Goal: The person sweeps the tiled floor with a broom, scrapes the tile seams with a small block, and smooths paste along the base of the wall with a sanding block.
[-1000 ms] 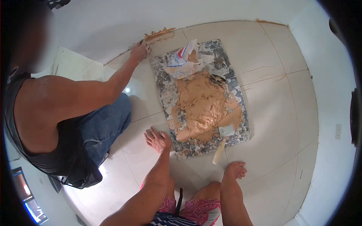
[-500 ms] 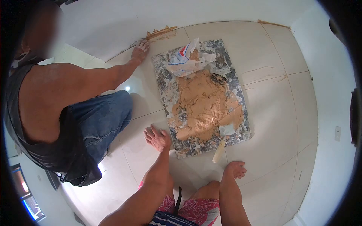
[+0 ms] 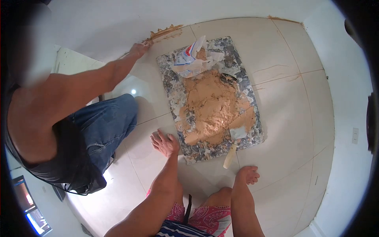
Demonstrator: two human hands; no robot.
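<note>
My left hand (image 3: pixel 164 143) rests on the floor tiles with its fingers spread, just left of the board's lower corner, holding nothing. My right hand (image 3: pixel 248 174) is at the floor right of the putty knife, empty, its fingers loosely bent and slightly apart. The putty knife (image 3: pixel 229 157) has a pale handle that sticks out over the board's near edge. Its blade lies on the speckled, stained board (image 3: pixel 167 85), against a wide heap of wet tan paste (image 3: pixel 209 104). A torn white and blue bag (image 3: pixel 188 65) with tan powder sits on the board's far end.
At the left another person in a dark top and jeans (image 3: pixel 108 120) crouches, one hand (image 3: pixel 141 49) reaching to the wall base. Tan paste (image 3: pixel 167 32) is smeared along that joint. A black object (image 3: pixel 228 79) lies by the heap. A wall with a socket (image 3: pixel 355 136) stands right.
The other person has leaned forward, their hand sliding slightly left and down along the wall base. My view has shifted a little. Both my hands stay in place.
</note>
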